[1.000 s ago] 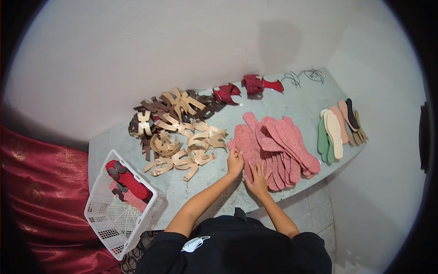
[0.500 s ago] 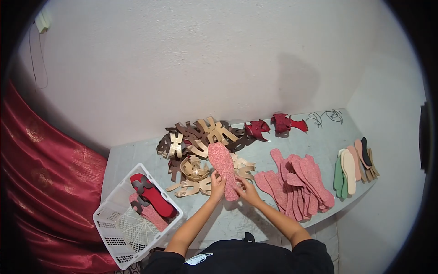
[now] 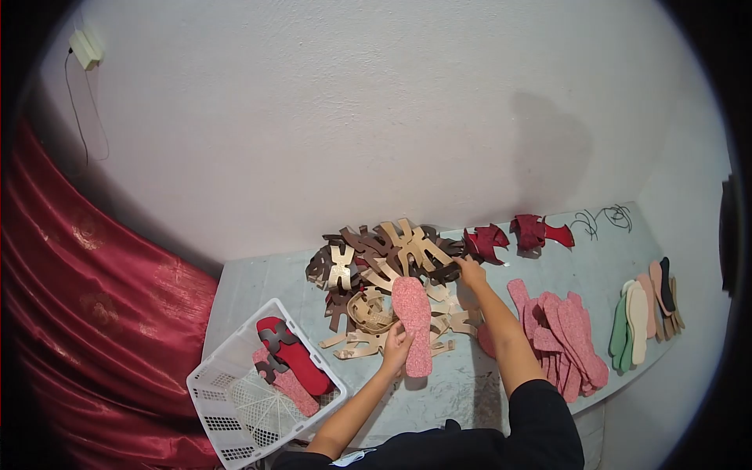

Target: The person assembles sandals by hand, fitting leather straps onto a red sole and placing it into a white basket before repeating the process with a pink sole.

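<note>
My left hand (image 3: 397, 349) grips a pink speckled shoe insole (image 3: 413, 321) by its lower left edge, holding it over the table. My right hand (image 3: 470, 271) reaches to the right end of a pile of sandal straps (image 3: 376, 247) in brown, beige and black. Its fingertips are at a dark strap (image 3: 445, 272); whether they pinch it is too small to tell. Loose beige straps (image 3: 364, 342) lie around and behind the insole. A stack of pink insoles (image 3: 560, 337) lies to the right of my right forearm.
At the left a white plastic basket (image 3: 205, 381) holds a red sole with a grey strap (image 3: 294, 356) and a pink one. Red uppers (image 3: 529, 233) and black cord (image 3: 603, 221) lie along the wall. Green, cream and dark insoles (image 3: 638, 321) sit at the right edge.
My right hand has let go of the pink insole and moved up and right to the strap pile. The left hand still holds the insole. The camera view has shifted.
</note>
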The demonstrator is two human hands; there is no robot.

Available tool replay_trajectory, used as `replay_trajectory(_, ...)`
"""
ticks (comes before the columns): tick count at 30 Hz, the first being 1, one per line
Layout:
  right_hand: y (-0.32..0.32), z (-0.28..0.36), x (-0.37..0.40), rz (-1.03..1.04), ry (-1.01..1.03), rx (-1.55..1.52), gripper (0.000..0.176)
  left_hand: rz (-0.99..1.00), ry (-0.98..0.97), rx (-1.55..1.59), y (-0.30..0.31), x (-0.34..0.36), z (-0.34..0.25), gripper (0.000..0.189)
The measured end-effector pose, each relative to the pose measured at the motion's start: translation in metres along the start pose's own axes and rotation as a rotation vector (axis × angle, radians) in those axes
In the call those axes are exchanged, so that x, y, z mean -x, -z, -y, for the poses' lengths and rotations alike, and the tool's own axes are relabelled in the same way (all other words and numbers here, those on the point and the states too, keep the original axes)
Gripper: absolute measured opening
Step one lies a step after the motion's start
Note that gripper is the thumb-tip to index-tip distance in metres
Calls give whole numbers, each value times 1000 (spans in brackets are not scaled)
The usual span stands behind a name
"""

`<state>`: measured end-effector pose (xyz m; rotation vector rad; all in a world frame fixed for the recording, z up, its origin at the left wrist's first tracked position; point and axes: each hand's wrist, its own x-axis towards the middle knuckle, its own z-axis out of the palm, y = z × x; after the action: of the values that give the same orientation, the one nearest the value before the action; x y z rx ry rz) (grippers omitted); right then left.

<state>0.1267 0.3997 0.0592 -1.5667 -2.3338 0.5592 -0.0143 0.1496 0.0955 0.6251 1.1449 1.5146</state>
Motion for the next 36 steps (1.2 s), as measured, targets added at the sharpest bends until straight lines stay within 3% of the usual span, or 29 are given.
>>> replay_trajectory(5, -19, -14, -19, -29, 26, 236, 35, 30, 67, 47, 10, 7, 0, 42)
replay_trajectory(8, 12, -11, -6, -188, 278, 287, 26, 30, 40, 22, 14, 13, 1, 43)
replay_trajectory(9, 24, -11, -5, -183, 278, 300, 26, 23, 15, 8, 17, 13, 2, 43)
replay_trajectory(11, 50, -9, -4, -108, 363, -83, 23, 18, -9, 12, 19, 16, 1, 43)
replay_trajectory(12, 67, -2, 2, -53, 305, -383, 20, 26, -13, 37, 20, 17, 0, 45)
replay_trajectory(13, 70, -3, -3, 41, 383, -665, 17, 35, -19, 63, 22, 17, 0, 48)
replay_trajectory(15, 89, -1, 6, 119, 361, -928, 17, 55, -38, 45, 23, 23, -6, 47)
replay_trajectory(22, 155, 66, 95, 165, 252, -943, 15, 304, 196, 170, 19, 66, -42, 52)
replay_trajectory(23, 148, 70, 101, 156, 346, -983, 16, 301, 201, 183, 20, 70, -43, 52)
replay_trajectory(25, 153, 85, 121, 116, 436, -683, 16, 334, 146, 167, 21, 81, -47, 55)
replay_trajectory(28, 166, 123, 161, 163, 304, -996, 15, 356, 144, 238, 30, 90, -50, 62)
replay_trajectory(32, 151, 148, 187, 56, 285, -1469, 13, 377, 143, 327, 46, 104, -52, 64)
replay_trajectory(33, 143, 154, 193, 66, 283, -1468, 13, 382, 151, 353, 48, 109, -55, 64)
replay_trajectory(36, 109, 178, 219, -5, 69, -1834, 25, 412, 154, 413, 54, 123, -58, 65)
